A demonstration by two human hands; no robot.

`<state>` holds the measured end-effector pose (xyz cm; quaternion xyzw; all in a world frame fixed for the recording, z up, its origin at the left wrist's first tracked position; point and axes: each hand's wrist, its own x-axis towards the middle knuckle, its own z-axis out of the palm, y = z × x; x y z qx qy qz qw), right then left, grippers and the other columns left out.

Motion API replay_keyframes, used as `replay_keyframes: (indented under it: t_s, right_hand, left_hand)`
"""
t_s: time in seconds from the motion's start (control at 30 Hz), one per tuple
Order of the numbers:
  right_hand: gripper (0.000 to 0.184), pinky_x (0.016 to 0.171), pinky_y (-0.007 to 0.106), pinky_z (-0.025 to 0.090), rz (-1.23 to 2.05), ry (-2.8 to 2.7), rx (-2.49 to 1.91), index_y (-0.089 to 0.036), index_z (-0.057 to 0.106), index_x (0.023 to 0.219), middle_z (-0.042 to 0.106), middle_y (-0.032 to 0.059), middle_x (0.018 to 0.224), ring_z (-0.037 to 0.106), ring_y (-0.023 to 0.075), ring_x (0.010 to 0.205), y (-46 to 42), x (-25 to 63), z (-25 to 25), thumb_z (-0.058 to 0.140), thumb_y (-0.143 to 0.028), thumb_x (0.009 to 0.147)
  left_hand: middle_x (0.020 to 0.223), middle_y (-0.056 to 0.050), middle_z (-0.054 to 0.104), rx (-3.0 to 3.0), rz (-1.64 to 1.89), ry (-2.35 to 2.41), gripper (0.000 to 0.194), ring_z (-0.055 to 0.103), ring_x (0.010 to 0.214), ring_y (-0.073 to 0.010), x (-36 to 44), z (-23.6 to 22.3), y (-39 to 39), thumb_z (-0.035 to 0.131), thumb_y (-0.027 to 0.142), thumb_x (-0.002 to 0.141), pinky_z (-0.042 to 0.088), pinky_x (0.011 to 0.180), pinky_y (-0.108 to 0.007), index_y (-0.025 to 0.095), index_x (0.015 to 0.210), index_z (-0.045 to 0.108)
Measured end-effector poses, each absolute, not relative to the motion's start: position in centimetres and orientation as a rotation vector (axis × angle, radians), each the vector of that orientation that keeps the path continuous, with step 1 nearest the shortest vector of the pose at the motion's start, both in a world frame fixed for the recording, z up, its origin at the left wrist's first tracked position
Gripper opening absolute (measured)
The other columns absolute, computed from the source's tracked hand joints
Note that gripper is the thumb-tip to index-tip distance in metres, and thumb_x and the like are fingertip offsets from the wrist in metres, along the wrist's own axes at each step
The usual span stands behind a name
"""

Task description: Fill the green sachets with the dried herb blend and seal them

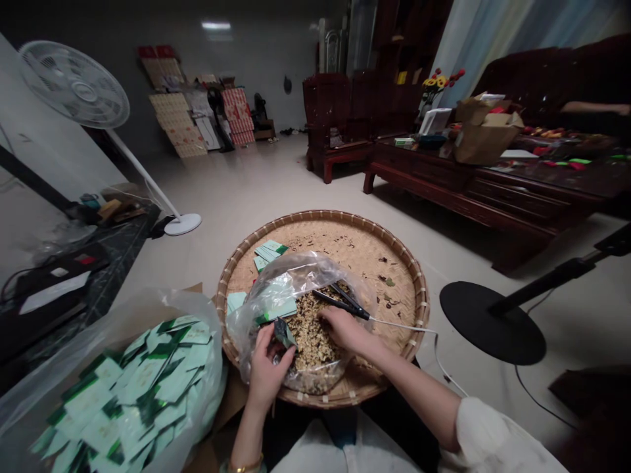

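**Left hand (266, 371) pinches a small green-and-white foil sachet (284, 333) over a bag of brown grains**

The sachet stands upright between thumb and fingers, its mouth up. The right hand (342, 330) curls down into the coarse brown-and-cream grains (308, 338), but whether it closes on anything, I cannot tell. Just above it lies a black-handled tool with a white cord (342, 303) (its exact kind is hard to make out). The grains sit in a clear plastic bag (280, 289) on a round woven bamboo tray (320, 217), beside a few pale green cards (269, 255). To the left, a large clear bag of green-and-white sachets (128, 394) rests on a cardboard box (229, 401). Farther off, a co-worker's forearm (596, 108) reaches over a dark-red wooden bench (419, 164).
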<state>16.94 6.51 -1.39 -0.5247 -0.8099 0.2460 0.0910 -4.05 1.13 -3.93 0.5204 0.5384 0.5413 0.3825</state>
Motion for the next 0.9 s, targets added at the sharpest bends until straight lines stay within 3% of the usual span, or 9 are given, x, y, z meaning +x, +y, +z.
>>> replay_keyframes:
  t_s: [0.23,0.4,0.53,0.8,0.9]
  right_hand:
    - [0.064,0.092,0.037,0.038,0.794,-2.428,-1.555,-0.019,0.047,0.128,0.051,0.0127,0.122,0.048,0.0281,0.110,6.9,16.7,-0.8,0.065,-0.015,0.067]
    - [0.064,0.093,0.033,0.038,0.890,-2.448,-1.354,-0.022,0.049,0.127,0.051,0.0091,0.123,0.047,0.0249,0.113,6.8,15.9,0.2,0.068,-0.014,0.066]
    - [0.080,0.087,0.038,0.041,0.817,-2.476,-1.668,-0.020,0.047,0.128,0.049,0.0133,0.121,0.049,0.0308,0.108,6.8,15.6,0.7,0.080,-0.025,0.055]
    - [0.057,0.081,0.031,0.041,0.759,-2.522,-1.518,-0.023,0.059,0.117,0.053,0.0085,0.105,0.055,0.0246,0.097,6.6,13.9,0.4,0.077,-0.027,0.063]
    - [0.035,0.076,0.028,0.041,0.708,-2.545,-1.512,-0.021,0.066,0.101,0.056,0.0067,0.097,0.056,0.0218,0.091,6.7,13.8,0.3,0.073,-0.021,0.067]
  left_hand:
    - [0.121,-0.010,0.048,1.315,1.364,1.385,0.050,0.054,0.110,-0.0244,-3.9,-4.0,1.2,0.070,0.033,0.066,0.052,0.086,-0.033,0.019,0.111,0.055]
    - [0.117,-0.009,0.048,1.347,1.369,1.379,0.047,0.056,0.106,-0.0227,-3.6,-3.6,1.3,0.069,0.031,0.066,0.053,0.084,-0.032,0.019,0.110,0.055]
    - [0.116,-0.008,0.048,1.356,1.359,1.383,0.046,0.056,0.106,-0.0226,-3.7,-3.5,1.1,0.069,0.031,0.066,0.054,0.084,-0.032,0.020,0.109,0.056]
    - [0.121,-0.009,0.050,1.422,1.312,1.387,0.055,0.054,0.111,-0.0222,-3.3,-2.7,0.8,0.066,0.026,0.072,0.053,0.085,-0.031,0.023,0.124,0.047]
    - [0.122,-0.008,0.048,1.583,1.272,1.414,0.060,0.053,0.110,-0.0217,-3.4,-2.0,0.7,0.063,0.024,0.075,0.054,0.083,-0.033,0.027,0.131,0.040]
